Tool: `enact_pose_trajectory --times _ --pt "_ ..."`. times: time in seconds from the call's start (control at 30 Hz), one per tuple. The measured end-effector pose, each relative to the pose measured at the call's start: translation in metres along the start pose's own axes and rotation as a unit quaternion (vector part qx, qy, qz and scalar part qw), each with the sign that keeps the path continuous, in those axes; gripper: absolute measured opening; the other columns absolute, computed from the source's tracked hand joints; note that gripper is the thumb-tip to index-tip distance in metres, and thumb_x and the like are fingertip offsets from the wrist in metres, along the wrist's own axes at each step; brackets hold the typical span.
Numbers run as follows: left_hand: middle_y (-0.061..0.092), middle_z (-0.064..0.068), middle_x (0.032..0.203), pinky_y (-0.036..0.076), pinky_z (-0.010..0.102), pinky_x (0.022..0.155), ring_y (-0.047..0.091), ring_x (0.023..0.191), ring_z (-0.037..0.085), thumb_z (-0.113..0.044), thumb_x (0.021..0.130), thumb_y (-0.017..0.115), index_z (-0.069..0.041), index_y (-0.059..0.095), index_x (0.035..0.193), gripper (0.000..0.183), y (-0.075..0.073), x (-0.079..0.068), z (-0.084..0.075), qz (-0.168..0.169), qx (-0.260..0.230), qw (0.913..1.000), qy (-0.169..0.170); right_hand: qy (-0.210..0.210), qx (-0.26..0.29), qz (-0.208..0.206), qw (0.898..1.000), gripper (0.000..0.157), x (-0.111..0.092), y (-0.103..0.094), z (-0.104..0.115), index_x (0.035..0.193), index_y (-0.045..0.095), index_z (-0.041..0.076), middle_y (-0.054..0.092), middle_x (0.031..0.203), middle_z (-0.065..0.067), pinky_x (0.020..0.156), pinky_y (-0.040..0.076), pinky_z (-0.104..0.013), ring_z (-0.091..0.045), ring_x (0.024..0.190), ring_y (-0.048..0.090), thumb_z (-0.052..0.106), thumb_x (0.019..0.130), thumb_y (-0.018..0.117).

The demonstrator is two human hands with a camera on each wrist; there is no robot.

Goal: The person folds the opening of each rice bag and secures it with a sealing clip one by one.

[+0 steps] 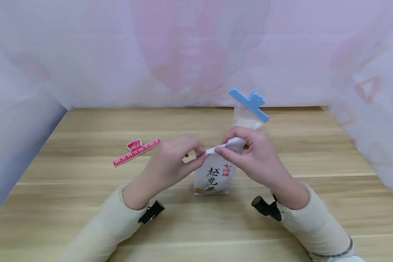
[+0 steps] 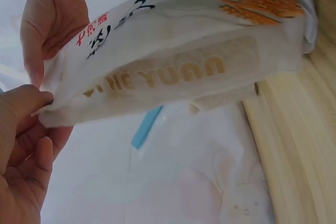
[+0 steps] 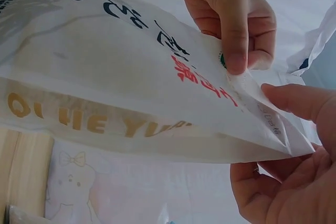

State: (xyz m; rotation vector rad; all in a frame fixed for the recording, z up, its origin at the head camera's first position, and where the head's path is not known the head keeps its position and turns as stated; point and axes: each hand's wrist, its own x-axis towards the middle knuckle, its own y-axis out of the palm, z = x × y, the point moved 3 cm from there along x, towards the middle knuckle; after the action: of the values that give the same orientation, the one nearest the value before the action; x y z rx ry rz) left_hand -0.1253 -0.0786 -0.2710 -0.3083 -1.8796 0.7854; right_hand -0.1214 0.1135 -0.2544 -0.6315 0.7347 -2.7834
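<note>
Pinching left hand (image 1: 170,162): your thumb and fingers nip the left end of the top edge of the white bag (image 1: 209,179).
Right hand (image 1: 260,156): yours too is closed narrowly on that edge, at its right end, thumb on the near side and fingers behind.
White bag: between your 2 hands, upright on the desk (image 1: 85,196), its printed front towards you.
Top edge: a slim white strip shows between your fingertips; the small print there is too fine for you to read.
Front label: you can read 3 large black characters, 越光米, with 七河源 in smaller red ones at their upper right; orange ears of grain are printed near the base.
Side panel: tan capitals give you "QI HE YUAN".
Red clip (image 1: 137,153): lying on the desk to your left, apart from the bag, with white piano-key marks; you cannot make out its handle lettering.
Blue clip (image 1: 250,104): beyond your right hand, across the top of a clear bag (image 1: 243,117) holding pale grains.
Cloth (image 2: 189,182): behind the desk, with a rabbit drawing.
</note>
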Motion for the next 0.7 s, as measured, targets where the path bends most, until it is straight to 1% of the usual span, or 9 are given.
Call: enact_pose_trajectory --times 0.07,0.17,0.33,0.5,0.6,0.7 --pt "0.07 0.002 0.08 0.053 0.019 0.061 0.063 0.072 0.01 0.002 0.076 0.082 -0.006 0.066 0.086 0.02 -0.003 -0.005 0.002 -0.001 -0.006 0.9999 -0.01 0.005 0.009 0.006 1.0 0.011 0.0 0.001 0.0 0.084 0.067 0.008 0.065 0.067 -0.002 0.042 0.033 -0.024 -0.011 0.051 0.047 0.007 0.084 0.079" --pt "0.071 0.003 0.082 0.054 0.019 0.062 0.064 0.072 0.01 0.003 0.076 0.081 -0.005 0.068 0.087 0.019 -0.005 -0.008 0.002 -0.003 -0.011 0.9998 -0.018 0.005 0.014 0.006 1.0 0.011 0.0 0.001 0.001 0.084 0.067 0.008 0.065 0.068 -0.002 0.043 0.033 -0.024 -0.011 0.053 0.047 0.008 0.084 0.078" --pt "0.07 0.002 0.08 0.055 0.018 0.063 0.063 0.07 0.01 0.002 0.076 0.081 -0.005 0.069 0.088 0.018 -0.008 -0.011 0.002 -0.016 0.002 0.9996 -0.025 -0.001 0.014 0.007 1.0 0.011 0.001 0.0 0.002 0.084 0.068 0.008 0.065 0.068 -0.002 0.043 0.032 -0.024 -0.011 0.052 0.046 0.009 0.084 0.079" --pt "0.069 0.002 0.08 0.056 0.021 0.064 0.064 0.071 0.012 0.002 0.076 0.081 -0.006 0.067 0.086 0.019 -0.005 -0.016 -0.001 -0.029 0.028 0.9991 -0.014 0.002 0.012 0.01 1.0 0.011 0.0 0.0 0.003 0.084 0.068 0.008 0.066 0.069 -0.002 0.044 0.034 -0.024 -0.01 0.055 0.049 0.009 0.085 0.078" --pt "0.069 0.003 0.081 0.058 0.024 0.067 0.064 0.073 0.014 0.001 0.077 0.08 -0.006 0.066 0.087 0.02 -0.002 -0.017 -0.004 -0.027 0.051 0.9983 -0.007 0.001 0.01 0.01 1.0 0.01 0.0 0.001 0.002 0.084 0.068 0.008 0.066 0.07 -0.002 0.047 0.037 -0.024 -0.01 0.058 0.051 0.008 0.085 0.078" --pt "0.068 0.004 0.081 0.059 0.027 0.069 0.065 0.074 0.016 0.001 0.078 0.079 -0.005 0.063 0.087 0.019 -0.001 -0.019 -0.007 -0.023 0.085 0.996 0.011 -0.002 0.01 0.01 1.0 0.009 0.0 0.001 0.002 0.084 0.068 0.008 0.067 0.071 -0.001 0.049 0.039 -0.024 -0.01 0.062 0.053 0.008 0.085 0.077"
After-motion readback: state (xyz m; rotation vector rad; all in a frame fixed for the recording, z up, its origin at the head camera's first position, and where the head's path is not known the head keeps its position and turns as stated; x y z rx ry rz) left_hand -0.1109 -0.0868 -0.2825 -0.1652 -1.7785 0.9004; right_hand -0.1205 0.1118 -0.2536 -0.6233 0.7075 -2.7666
